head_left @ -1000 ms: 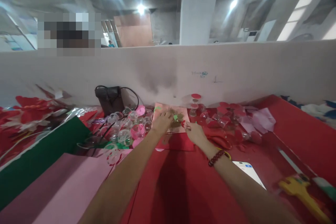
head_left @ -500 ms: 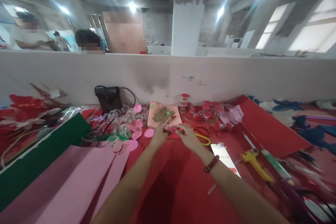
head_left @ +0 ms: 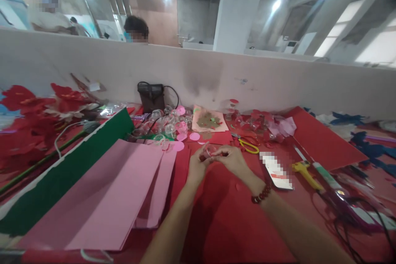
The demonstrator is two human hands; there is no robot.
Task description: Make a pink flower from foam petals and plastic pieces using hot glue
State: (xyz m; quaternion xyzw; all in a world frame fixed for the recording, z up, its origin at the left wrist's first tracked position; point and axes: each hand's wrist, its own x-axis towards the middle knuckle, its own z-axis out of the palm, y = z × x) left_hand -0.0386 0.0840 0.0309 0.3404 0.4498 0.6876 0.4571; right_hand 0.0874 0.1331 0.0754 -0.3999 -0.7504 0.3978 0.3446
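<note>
My left hand [head_left: 197, 166] is closed around the side of a small clear plastic cup [head_left: 210, 149] with something red in or on it. From the other side, the fingers of my right hand [head_left: 234, 161] pinch its edge. Both hands are above the red sheet in the middle of the table. Just behind them lie a pink paper disc [head_left: 194, 136] and a peach sheet [head_left: 198, 123] with a brownish patch and small red and green scraps. Yellow-handled scissors [head_left: 249, 147] rest to the right of my hands.
Clear cups [head_left: 170, 130] and pink discs cluster at the back left, near a black bag [head_left: 151, 95]. Pink sheets [head_left: 114, 198] and a green board [head_left: 71, 169] lie left. On the right are a phone [head_left: 276, 172], a yellow tool [head_left: 309, 177] and dark cables [head_left: 343, 225].
Both hands have drawn back from the peach sheet toward me, and the clear cup now shows between them. The camera view has tilted down and shifted left.
</note>
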